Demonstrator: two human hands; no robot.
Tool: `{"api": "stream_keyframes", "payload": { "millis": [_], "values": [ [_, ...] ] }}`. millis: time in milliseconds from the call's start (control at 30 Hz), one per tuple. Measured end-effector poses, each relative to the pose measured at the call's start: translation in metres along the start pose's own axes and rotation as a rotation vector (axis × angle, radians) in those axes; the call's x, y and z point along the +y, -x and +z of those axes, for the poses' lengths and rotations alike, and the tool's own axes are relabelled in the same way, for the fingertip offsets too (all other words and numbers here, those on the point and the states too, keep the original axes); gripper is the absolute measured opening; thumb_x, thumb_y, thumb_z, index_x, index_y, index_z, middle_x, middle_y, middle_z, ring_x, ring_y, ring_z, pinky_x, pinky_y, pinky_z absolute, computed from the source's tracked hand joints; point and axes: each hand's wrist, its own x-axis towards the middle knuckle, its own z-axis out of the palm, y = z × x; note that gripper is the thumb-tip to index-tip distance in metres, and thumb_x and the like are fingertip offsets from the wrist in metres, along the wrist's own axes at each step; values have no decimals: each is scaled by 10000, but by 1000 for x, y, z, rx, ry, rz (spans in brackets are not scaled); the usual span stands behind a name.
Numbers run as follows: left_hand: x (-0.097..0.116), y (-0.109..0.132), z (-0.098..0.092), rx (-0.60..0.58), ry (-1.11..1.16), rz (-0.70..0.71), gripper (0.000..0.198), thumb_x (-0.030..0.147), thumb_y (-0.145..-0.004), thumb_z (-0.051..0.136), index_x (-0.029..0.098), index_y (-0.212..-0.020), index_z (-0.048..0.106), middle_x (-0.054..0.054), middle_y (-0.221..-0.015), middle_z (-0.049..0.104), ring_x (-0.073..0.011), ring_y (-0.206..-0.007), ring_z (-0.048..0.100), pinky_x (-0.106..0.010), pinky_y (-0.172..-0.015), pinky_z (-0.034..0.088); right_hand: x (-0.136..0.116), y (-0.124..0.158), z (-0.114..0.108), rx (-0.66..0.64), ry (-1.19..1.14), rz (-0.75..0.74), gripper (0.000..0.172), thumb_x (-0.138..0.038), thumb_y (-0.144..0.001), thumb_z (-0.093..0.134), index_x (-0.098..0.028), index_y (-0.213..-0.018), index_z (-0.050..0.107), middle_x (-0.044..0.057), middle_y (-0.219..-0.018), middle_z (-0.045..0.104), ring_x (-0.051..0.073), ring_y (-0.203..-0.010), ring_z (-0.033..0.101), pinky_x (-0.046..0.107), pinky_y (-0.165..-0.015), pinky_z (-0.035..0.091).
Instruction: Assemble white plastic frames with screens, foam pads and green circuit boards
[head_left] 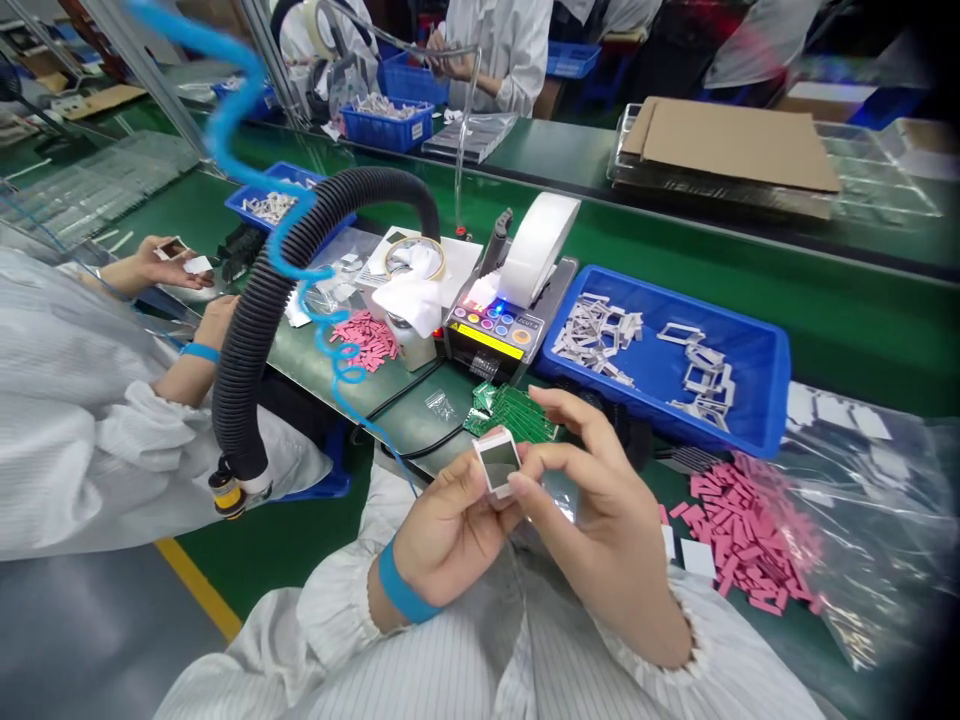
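Note:
A small display screen in a white frame [499, 465] is held up in front of my body, its dark face towards me. My left hand [454, 530] grips it from the left between thumb and fingers. At its right edge, the thumb and index finger of my right hand [600, 500] pinch the frame, with the other fingers bent above. Just beyond my hands lie green circuit boards [517, 412] and a small clear bag [440, 405]. Something clear and shiny [562, 495] shows under my right hand; I cannot make out what it is.
A blue bin [667, 350] with white frames stands right of a tape dispenser [495, 330]. Pink strips [750, 530] and plastic bags [877, 500] lie at the right. A black hose [315, 230] and blue coiled tube [277, 240] hang at the left, beside a co-worker's sleeve [75, 400].

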Motion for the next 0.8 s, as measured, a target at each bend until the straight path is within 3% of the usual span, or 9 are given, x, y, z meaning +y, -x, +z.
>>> {"api": "stream_keyframes", "payload": {
  "millis": [333,433,500,600,700,800],
  "values": [
    [-2,-3,3,9,25,0,249,218,-688,760,169,-921,686,0,-872,733,-97,-787,651,-243,-881,473,8,-7,0,54,41,87,147,-250,-819,576,-216,-676,574,63,-1196,565,252,-1098,534,444,-925,386],
    [-2,-4,1,56,-8,18,273,210,-704,741,164,-964,674,-16,-897,728,-124,-816,653,-276,-909,466,10,-7,4,91,183,15,108,-250,-837,558,-219,-735,579,84,-1175,569,257,-1079,537,452,-903,395],
    [0,-4,-1,90,-20,23,261,212,-726,719,174,-979,668,-23,-943,726,-139,-872,658,-282,-919,466,13,-4,9,111,335,-138,64,-266,-845,561,-230,-874,605,104,-1247,537,277,-1116,510,471,-920,380],
    [8,-2,-7,170,-31,-9,233,236,-787,659,190,-1015,656,-28,-1006,721,-142,-927,662,-269,-899,485,19,4,15,-56,538,-410,356,-423,-843,571,-271,-1165,566,131,-1403,429,373,-1268,359,562,-961,308],
    [19,2,-22,261,-47,55,185,217,-826,611,195,-1003,662,-27,-1017,726,-132,-933,668,-269,-919,484,33,16,12,-289,576,-495,549,-581,-830,510,-289,-1295,488,155,-1458,358,414,-1342,229,599,-952,290],
    [30,5,-44,296,-136,193,155,225,-784,662,171,-927,685,-46,-953,741,-139,-841,682,-311,-930,486,53,22,3,-304,524,-369,422,-458,-920,429,-202,-1240,531,167,-1338,496,299,-1205,446,459,-907,369]
  ]
}}
